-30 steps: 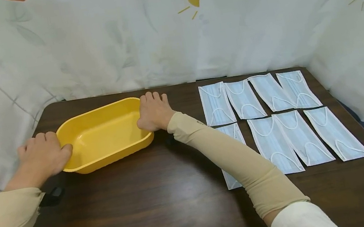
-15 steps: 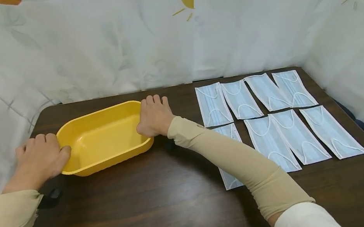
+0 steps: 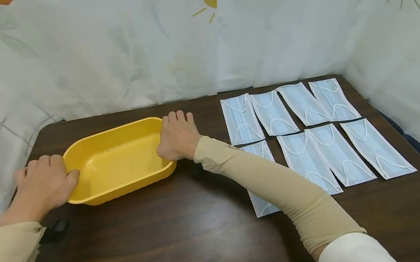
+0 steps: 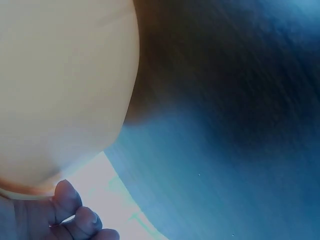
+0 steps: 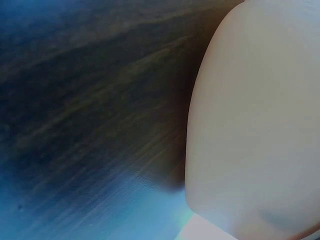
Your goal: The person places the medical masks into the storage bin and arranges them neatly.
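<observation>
A yellow oval tub (image 3: 116,158) sits at the left part of the dark wooden table, its inside bare. My left hand (image 3: 40,185) grips the tub's left end, thumb over the rim. At the other end my right hand (image 3: 178,136) holds the right rim, fingers over its far corner. The left wrist view shows the tub's outer wall (image 4: 60,90) close up, with curled fingertips (image 4: 67,197) under the rim. In the right wrist view the tub's wall (image 5: 255,125) fills the right side, and the right fingers are out of sight.
Several light-blue face masks with white ear loops lie in two rows at the right, among them a front-right mask (image 3: 377,149). The right forearm passes over the front-left mask (image 3: 263,204). A white patterned curtain (image 3: 120,49) hangs behind the table (image 3: 162,247).
Both hands keep their hold on the tub's ends. The whole scene has shifted slightly left in the head view; the masks lie in the same layout.
</observation>
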`<state>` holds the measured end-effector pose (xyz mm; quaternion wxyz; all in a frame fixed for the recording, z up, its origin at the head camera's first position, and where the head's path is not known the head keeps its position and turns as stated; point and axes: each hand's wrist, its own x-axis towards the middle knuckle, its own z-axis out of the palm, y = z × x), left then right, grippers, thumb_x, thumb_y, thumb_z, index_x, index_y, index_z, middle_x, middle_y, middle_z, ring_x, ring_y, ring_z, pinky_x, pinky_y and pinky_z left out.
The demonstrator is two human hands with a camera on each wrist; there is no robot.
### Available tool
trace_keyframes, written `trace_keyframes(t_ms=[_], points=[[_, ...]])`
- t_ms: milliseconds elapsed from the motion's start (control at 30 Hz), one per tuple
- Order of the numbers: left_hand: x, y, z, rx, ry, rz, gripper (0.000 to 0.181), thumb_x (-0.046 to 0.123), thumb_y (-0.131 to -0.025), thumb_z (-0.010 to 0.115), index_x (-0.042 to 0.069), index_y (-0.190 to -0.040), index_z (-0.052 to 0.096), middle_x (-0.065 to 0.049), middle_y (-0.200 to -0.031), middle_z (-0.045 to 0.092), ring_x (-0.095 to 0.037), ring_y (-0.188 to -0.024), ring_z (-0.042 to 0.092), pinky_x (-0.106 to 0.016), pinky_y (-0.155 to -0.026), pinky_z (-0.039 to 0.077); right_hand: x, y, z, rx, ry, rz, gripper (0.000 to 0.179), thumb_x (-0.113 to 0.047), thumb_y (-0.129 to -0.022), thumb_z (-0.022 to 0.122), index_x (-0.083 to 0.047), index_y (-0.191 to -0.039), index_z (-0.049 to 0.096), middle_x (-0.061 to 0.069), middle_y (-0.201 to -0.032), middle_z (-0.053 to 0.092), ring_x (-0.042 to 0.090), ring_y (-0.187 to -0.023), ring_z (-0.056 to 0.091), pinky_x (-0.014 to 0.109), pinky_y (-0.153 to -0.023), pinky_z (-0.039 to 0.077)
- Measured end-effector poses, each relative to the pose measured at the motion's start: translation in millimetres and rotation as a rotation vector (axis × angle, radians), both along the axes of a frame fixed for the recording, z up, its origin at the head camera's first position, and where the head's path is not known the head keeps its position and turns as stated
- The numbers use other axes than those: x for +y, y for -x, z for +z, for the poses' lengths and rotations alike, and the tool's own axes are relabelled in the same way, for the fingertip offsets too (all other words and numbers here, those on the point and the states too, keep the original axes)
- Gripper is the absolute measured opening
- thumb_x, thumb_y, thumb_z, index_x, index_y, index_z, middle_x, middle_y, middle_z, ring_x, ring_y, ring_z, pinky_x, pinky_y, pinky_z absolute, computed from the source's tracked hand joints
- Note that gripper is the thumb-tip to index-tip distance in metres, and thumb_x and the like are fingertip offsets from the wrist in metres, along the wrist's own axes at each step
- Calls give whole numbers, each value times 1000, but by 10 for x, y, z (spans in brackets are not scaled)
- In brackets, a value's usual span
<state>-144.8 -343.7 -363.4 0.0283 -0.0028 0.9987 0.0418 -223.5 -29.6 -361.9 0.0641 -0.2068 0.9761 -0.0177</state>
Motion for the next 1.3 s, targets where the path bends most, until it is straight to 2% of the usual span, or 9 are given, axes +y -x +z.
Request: trace_keyframes(t_ms=[200,400,667,1033,1300], points=[[18,3,-13,17,4,-8,37,28,-100,39,-7,-91,49,-28,-89,51,-52,-90,45,-63,-76,30,22,-36,12,0,0,1,37,-35,-89,42,-13,-118,47,3,-113,44,24,-110,36,42,-102,29],[57,-1,-15,15,9,-10,39,28,-99,39,-10,-96,48,-32,-97,50,-55,-96,40,-65,-78,30,59,-69,11,14,-10,1,38,-35,-89,42,-12,-119,48,3,-110,45,24,-106,36,40,-97,29],[99,3,-47,6,10,-22,41,29,-100,39,-11,-100,48,-35,-104,50,-56,-100,37,-67,-83,27,136,-117,5,32,-9,1,41,-36,-89,42,-10,-120,51,5,-110,48,25,-109,40,41,-99,32],[197,-14,-41,-15,22,-18,44,31,-100,38,-13,-103,47,-33,-100,49,-54,-99,37,-66,-85,28,224,-162,0,35,4,2,43,-38,-90,44,-9,-121,51,5,-111,49,26,-109,41,42,-99,34],[226,-26,-63,7,25,-25,46,31,-100,38,-14,-105,48,-34,-101,50,-54,-99,38,-65,-83,29,262,-188,-26,62,11,0,42,-37,-89,43,-9,-119,52,6,-110,49,26,-108,41,41,-98,34]])
